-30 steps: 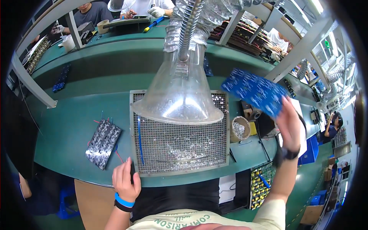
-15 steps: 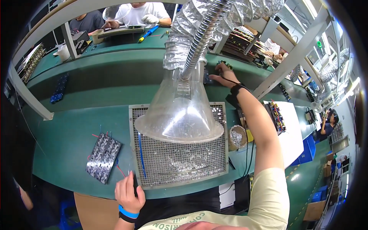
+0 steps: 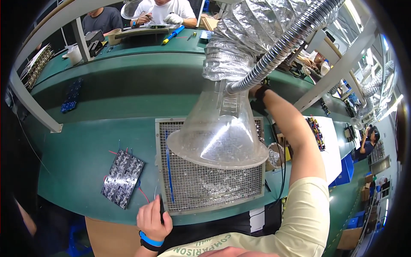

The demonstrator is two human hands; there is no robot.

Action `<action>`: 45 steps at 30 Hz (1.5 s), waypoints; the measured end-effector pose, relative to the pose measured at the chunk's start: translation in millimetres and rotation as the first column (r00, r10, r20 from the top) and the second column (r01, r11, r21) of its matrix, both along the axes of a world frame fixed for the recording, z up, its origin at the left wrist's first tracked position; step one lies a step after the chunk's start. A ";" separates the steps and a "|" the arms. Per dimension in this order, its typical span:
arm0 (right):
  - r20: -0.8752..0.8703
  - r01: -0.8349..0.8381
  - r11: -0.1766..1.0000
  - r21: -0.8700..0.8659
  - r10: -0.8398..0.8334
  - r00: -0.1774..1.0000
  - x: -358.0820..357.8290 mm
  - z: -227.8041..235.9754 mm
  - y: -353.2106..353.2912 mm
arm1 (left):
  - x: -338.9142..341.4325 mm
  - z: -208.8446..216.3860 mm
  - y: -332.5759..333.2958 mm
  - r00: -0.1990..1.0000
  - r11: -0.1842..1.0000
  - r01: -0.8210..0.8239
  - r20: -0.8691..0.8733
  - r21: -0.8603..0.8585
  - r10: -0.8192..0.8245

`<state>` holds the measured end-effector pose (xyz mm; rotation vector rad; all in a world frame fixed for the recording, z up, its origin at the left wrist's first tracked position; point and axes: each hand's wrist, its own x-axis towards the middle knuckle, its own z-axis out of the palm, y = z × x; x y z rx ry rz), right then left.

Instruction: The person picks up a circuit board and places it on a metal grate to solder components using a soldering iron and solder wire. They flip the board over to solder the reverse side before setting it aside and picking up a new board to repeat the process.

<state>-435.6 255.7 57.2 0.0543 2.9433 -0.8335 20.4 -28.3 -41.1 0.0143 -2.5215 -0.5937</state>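
Observation:
My left hand (image 3: 154, 219) rests at the table's front edge, by the lower left corner of a framed wire-mesh tray (image 3: 214, 182). Its fingers lie side by side, the thumb stands apart, and a dark strip shows beside the index finger. Just beyond its fingertips lies a dark circuit board panel (image 3: 123, 177) with red and blue wires. My right arm stretches forward past the tray; my right hand (image 3: 254, 91) is mostly hidden behind the metal hose, so its fingers do not show. A clear fume hood (image 3: 220, 132) hangs low over the tray.
A silver duct (image 3: 229, 58) and a metal hose (image 3: 287, 45) rise from the hood. Right of the tray stands a tub of silvery bits (image 3: 275, 155), with black cables beside it. A blue board (image 3: 71, 96) lies at the far left. Two people sit across the bench.
The view has shifted, so the bench things appear farther right. My right hand, earlier seen beside small green parts on the far bench, is now mostly behind the hose. My left hand stays near the tray corner.

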 end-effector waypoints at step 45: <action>-0.470 -0.571 0.781 -0.253 0.417 0.778 340.6 -35.3 44.9 | 5.6 42.5 37.7 0.998 0.972 0.021 -0.056 0.235 -0.008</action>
